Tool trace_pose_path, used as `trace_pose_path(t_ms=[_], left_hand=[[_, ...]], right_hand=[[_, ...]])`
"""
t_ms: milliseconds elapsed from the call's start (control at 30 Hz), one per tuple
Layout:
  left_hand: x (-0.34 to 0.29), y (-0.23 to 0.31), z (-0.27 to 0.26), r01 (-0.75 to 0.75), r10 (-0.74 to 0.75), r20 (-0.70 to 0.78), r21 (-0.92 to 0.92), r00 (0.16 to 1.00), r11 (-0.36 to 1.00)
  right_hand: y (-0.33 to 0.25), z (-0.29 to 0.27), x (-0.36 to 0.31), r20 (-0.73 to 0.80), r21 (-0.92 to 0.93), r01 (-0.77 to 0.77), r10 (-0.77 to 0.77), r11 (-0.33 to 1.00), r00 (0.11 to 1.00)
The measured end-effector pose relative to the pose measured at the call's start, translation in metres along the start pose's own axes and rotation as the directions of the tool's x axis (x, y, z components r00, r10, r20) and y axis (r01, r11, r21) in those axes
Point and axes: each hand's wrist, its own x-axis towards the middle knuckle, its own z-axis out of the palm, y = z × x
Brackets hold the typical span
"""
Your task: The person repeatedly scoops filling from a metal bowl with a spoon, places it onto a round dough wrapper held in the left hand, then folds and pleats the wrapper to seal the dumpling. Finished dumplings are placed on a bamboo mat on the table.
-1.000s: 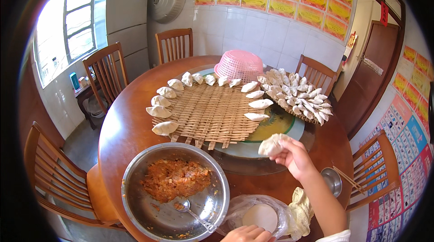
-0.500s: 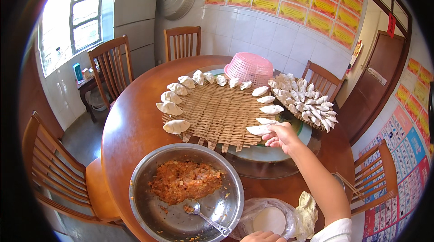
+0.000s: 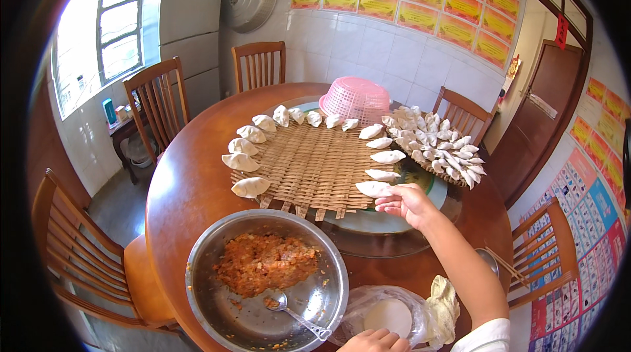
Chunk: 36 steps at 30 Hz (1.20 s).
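Observation:
My right hand point(image 3: 404, 203) is closed on the end of a white dumpling point(image 3: 373, 189), at the front right rim of a round woven bamboo tray point(image 3: 312, 161). Along the tray's edge, several more dumplings point(image 3: 250, 187) form a ring, its middle bare. Only part of my left hand point(image 3: 376, 341) shows at the lower edge, its fingers curled; whatever they hold is hidden. Just beyond it lies a clear plastic bag point(image 3: 355, 303) with round dough wrappers point(image 3: 389, 317). To the left stands a steel basin point(image 3: 197, 286) of reddish filling point(image 3: 266, 263), a metal spoon point(image 3: 299, 318) resting inside.
Behind the tray sits an upturned pink plastic basket point(image 3: 355, 97). A second tray heaped with dumplings point(image 3: 437, 141) is at the right. A pale cloth point(image 3: 444, 306) and chopsticks point(image 3: 506, 265) beside a bowl lie near my right forearm. Wooden chairs point(image 3: 85, 253) surround the round table point(image 3: 174, 204).
The whole view has shifted slightly. My right hand stays at the tray's front right rim with the dumpling in its fingers; the left hand remains by the bag.

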Motion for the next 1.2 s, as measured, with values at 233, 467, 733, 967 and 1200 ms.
trace_pose_path(t_ms=[233,467,733,967,1200], left_hand=[[-0.001,-0.002,0.010,0.054,-0.054,0.006,0.040,0.999,0.998],[0.000,-0.004,0.012,0.074,-0.078,0.072,0.049,0.994,0.996],[-0.001,-0.012,0.026,0.075,-0.071,-0.028,0.165,0.997,0.983],[-0.008,-0.021,0.036,-0.005,-0.032,0.127,0.276,0.991,0.961],[-0.005,-0.021,0.044,-0.012,-0.040,0.141,0.345,0.989,0.939]], right_hand=[[0.004,-0.002,0.002,0.036,0.043,-0.020,0.018,0.999,0.999],[0.003,0.007,0.004,0.071,0.078,0.053,-0.058,0.996,0.996],[0.005,0.009,0.004,0.006,-0.086,-0.002,0.002,0.996,1.000],[0.016,-0.020,-0.005,-0.186,-0.212,0.060,-0.101,0.975,0.977],[0.007,-0.027,0.035,-0.310,0.048,-0.019,0.033,0.999,0.950]])
